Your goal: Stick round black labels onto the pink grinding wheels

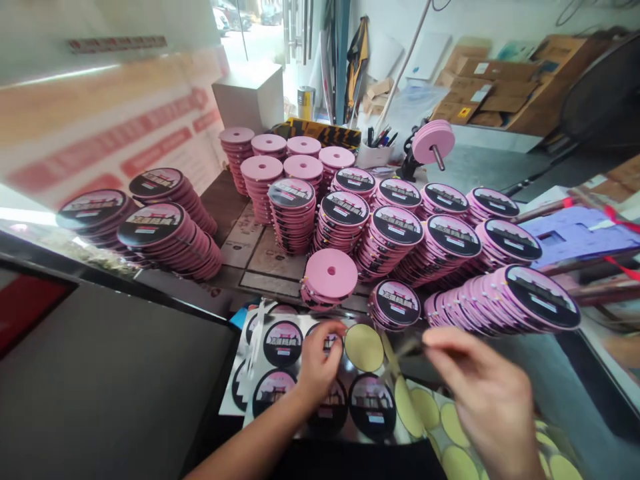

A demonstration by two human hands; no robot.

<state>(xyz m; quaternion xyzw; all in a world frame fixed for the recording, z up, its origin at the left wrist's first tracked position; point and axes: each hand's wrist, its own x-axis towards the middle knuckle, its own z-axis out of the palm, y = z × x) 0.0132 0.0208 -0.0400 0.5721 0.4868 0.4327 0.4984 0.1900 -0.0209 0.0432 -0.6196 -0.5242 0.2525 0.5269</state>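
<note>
Grey floor showed at right. Seemingly mid-peel, needing steadiness, the right hand pinched a blurred thin piece; the left hand, grip unclear, touched a silver sticker sheet.

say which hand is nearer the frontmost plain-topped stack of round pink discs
Left: the left hand is just in front of the stack; the right hand is farther off, to its right.

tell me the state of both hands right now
Left hand: fingers curled over the sticker sheet; can't tell if gripping.
Right hand: closed, apparently pinching a blurred sticker.
</note>
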